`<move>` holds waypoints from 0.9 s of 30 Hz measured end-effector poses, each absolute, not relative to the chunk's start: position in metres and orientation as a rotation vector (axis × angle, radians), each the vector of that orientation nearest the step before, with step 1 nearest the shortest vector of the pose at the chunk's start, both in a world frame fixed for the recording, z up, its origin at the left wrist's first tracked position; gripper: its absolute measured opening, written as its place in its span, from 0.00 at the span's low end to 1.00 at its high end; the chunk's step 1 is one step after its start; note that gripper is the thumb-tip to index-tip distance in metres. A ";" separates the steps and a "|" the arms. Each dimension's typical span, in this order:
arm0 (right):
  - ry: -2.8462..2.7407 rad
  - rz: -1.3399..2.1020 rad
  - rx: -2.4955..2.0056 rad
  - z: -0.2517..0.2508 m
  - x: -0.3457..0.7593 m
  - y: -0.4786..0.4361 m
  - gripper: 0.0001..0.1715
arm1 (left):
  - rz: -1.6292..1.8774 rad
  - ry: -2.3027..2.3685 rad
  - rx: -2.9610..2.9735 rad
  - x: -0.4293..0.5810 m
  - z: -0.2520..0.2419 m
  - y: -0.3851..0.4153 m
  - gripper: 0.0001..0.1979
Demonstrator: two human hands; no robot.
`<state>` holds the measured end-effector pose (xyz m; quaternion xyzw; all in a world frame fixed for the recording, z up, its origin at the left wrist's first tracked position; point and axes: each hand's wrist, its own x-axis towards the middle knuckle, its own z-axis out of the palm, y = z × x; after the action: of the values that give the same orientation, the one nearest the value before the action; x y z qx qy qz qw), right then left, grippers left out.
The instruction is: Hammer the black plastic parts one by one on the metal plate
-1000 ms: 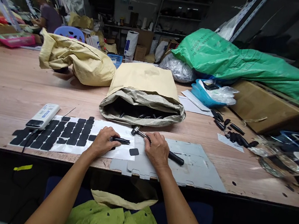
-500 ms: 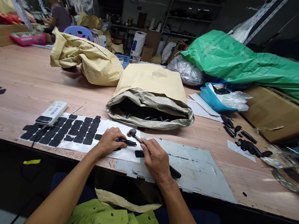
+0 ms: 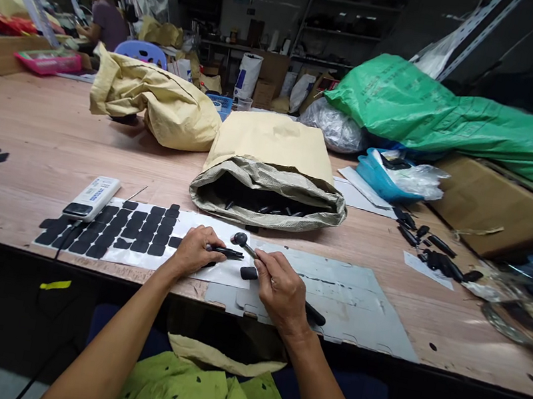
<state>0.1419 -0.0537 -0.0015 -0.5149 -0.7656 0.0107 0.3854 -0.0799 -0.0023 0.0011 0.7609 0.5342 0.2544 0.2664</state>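
Note:
My left hand (image 3: pixel 194 252) is closed round a thin dark tool (image 3: pixel 230 252) that looks like tweezers, its two narrow prongs pointing right. Between the fingertips of my right hand (image 3: pixel 281 288) is a short metal rod with a round black head (image 3: pixel 240 239), tilted up to the left just above the prongs. Beneath the right hand, a long black handle-like piece (image 3: pixel 315 313) shows at both sides, its middle hidden. White backing sheets (image 3: pixel 187 221) with rows of black rounded stickers (image 3: pixel 132 232) lie under and left of my left hand. A grey sheet (image 3: pixel 356 301) lies under my right hand.
A paper sack (image 3: pixel 276 140) gapes toward me with black pieces inside; another sack (image 3: pixel 160 105) slumps behind left. A white device (image 3: pixel 93 198) rests on the stickers. Loose black parts (image 3: pixel 439 260), a blue basket (image 3: pixel 384 178) and a cardboard box (image 3: pixel 503 203) are right. A person (image 3: pixel 105 22) sits far left.
The round-headed rod and my right hand have shifted slightly right. My left hand keeps its hold with almost no movement. The camera view has moved a little.

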 end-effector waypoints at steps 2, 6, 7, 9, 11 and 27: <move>-1.983 0.041 -1.314 -0.004 0.145 -0.055 0.16 | 0.691 1.435 2.057 -0.080 0.002 -0.003 0.08; -2.029 0.054 -1.346 -0.008 0.148 -0.055 0.16 | 0.701 1.427 2.062 -0.080 0.002 -0.003 0.08; -2.009 0.044 -1.356 -0.008 0.149 -0.054 0.16 | 0.701 1.427 2.067 -0.080 0.002 -0.003 0.08; -1.951 0.001 -1.375 -0.006 0.152 -0.048 0.16 | 0.693 1.426 2.083 -0.080 0.003 -0.003 0.07; -1.913 -0.059 -1.404 -0.005 0.155 -0.039 0.16 | 0.678 1.430 2.100 -0.080 0.005 -0.003 0.07; -1.936 -0.148 -1.647 -0.022 0.162 -0.015 0.12 | 0.620 1.378 2.136 -0.080 0.014 -0.011 0.07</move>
<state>0.1620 -0.0153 -0.0224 -0.6183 -0.7271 -0.0555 0.2933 -0.0800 -0.0114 0.0140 0.7883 0.5087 0.2289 0.2595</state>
